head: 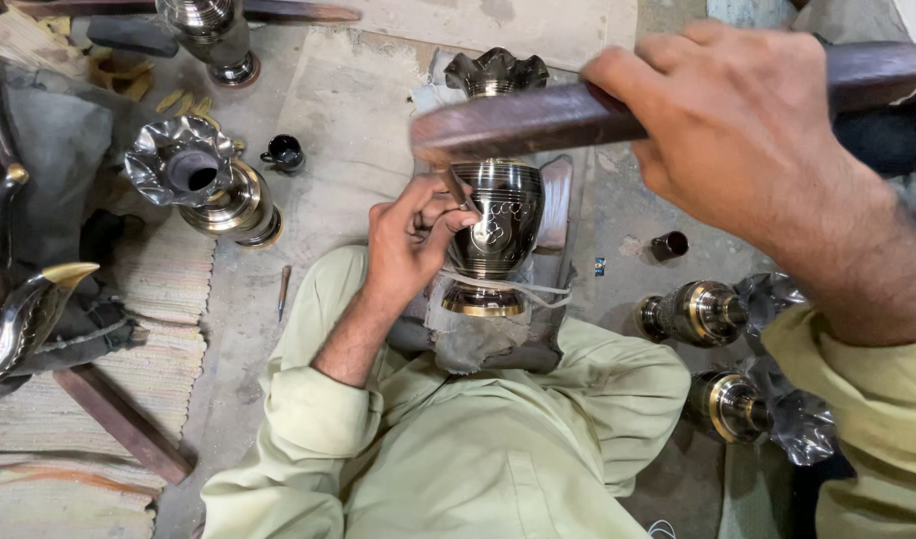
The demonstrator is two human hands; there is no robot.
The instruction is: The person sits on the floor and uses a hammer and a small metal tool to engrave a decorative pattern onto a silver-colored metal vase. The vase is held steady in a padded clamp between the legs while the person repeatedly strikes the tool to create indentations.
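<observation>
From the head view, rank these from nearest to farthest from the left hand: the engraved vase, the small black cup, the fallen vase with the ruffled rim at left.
1. Engraved vase: touching the left hand, centre.
2. Small black cup: up-left on the floor.
3. Ruffled-rim vase: farther left, on its side.

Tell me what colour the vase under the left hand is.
The vase is dark, almost black, with bright silvery engraved lines and a brass foot; head view.

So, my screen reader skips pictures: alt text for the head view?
A left hand steadies a thin tool against a dark metal vase tied to a padded rest, while the right hand holds a wooden stick above it. Similar vases lie around.
</observation>
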